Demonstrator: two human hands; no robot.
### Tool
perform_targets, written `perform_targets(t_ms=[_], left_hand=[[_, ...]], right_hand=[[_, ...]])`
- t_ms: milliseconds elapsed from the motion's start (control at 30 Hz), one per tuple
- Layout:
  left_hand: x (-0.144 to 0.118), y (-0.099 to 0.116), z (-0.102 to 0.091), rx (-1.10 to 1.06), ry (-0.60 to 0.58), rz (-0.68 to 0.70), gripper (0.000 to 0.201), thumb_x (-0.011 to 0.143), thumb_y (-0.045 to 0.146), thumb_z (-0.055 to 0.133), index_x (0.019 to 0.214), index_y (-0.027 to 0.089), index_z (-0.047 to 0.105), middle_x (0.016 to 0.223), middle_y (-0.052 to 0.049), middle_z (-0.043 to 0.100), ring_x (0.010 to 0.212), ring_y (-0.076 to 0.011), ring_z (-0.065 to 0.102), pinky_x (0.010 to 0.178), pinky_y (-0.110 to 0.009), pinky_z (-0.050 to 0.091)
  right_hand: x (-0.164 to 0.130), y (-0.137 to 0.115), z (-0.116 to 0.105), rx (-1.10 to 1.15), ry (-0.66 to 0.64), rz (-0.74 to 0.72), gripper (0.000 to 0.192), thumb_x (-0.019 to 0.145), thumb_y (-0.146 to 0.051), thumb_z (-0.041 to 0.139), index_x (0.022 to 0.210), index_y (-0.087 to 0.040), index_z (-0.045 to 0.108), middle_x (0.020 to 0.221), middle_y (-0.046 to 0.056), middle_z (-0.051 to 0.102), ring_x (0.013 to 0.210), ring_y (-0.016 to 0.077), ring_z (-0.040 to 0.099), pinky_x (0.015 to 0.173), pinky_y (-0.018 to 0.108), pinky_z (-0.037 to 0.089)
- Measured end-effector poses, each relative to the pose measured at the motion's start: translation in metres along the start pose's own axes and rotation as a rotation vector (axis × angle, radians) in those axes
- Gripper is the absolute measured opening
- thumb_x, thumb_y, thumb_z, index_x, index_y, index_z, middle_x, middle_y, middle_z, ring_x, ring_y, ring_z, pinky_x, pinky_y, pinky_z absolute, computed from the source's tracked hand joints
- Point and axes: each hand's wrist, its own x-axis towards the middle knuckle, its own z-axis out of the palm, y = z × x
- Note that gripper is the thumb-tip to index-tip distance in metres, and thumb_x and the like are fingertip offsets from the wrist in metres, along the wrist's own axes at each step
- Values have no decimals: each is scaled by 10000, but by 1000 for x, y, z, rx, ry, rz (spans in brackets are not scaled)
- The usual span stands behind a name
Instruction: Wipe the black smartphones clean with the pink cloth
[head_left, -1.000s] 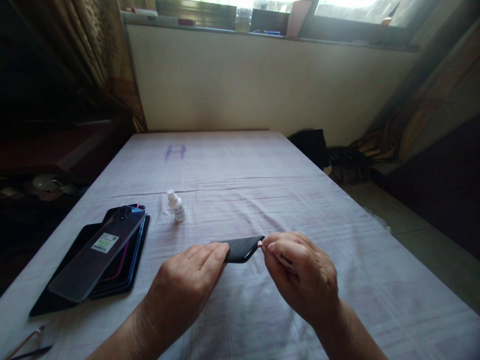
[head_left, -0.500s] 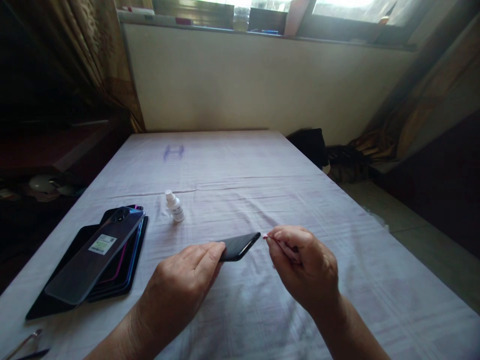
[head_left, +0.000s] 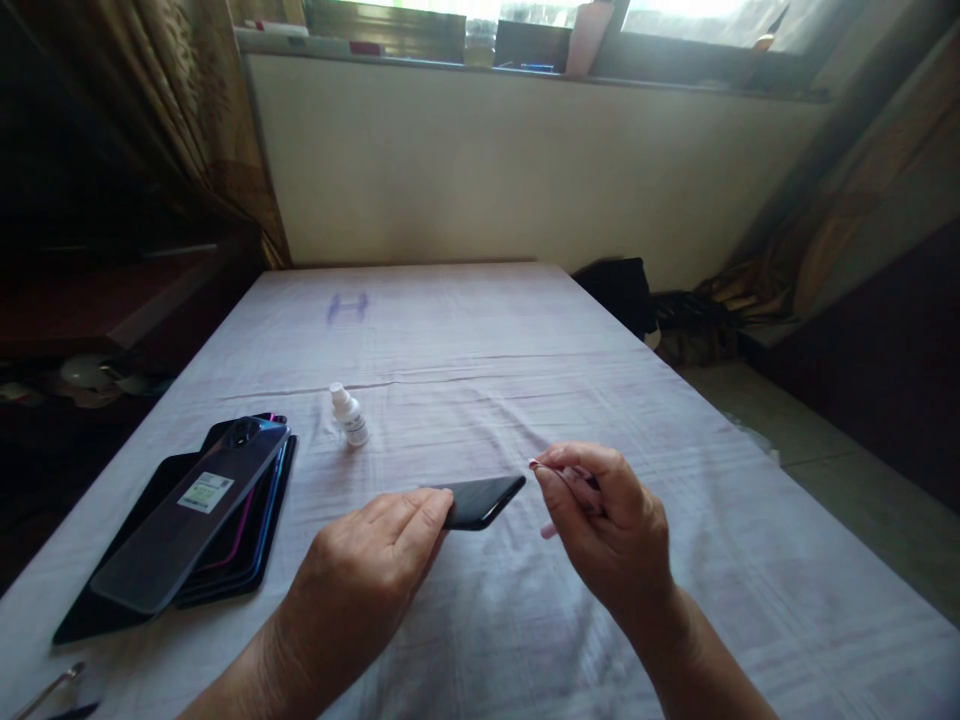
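Note:
My left hand (head_left: 375, 575) is closed round a black phone (head_left: 484, 502), which is tilted above the table, its far end pointing right. Across a small gap, my right hand (head_left: 611, 525) pinches a small pale pink cloth (head_left: 577, 492) between thumb and forefinger. A bit of it sticks out at the fingertips, and the rest is bunched in the palm, partly hidden by the fingers. Beyond the phone, a small white bottle (head_left: 349, 414) with a cap stands upright on the table.
A pile of phones (head_left: 169, 540) lies at the left; the top one bears a white label. Thin metal tools (head_left: 56, 688) show at the lower left corner. A pale checked cloth covers the table (head_left: 450, 330). Behind it is a wall (head_left: 450, 160) below a window sill.
My right hand has shifted slightly, and a piece of the pink cloth now shows below it. The phone has dipped slightly in my left hand.

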Motion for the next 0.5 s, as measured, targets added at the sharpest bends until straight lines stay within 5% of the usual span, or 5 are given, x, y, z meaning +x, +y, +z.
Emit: perform_targets(t_ms=[300, 500], left_hand=[[15, 13, -7, 103, -134, -83, 236, 979, 95, 392, 990, 150, 621, 819, -58, 702, 651, -211, 672, 546, -315, 509], [28, 15, 6, 137, -231, -106, 135, 896, 96, 550, 824, 208, 576, 711, -8, 632, 653, -199, 632, 573, -281, 469]], right_hand=[[-6, -11, 7, 319, -42, 150, 165, 918, -133, 602, 1015, -230, 694, 943, 33, 613, 585, 87, 631, 348, 118, 527], [-11, -4, 13, 269, -66, 144, 187, 926, -138, 591, 1047, -222, 705, 958, 50, 622, 578, 90, 630, 348, 133, 523]])
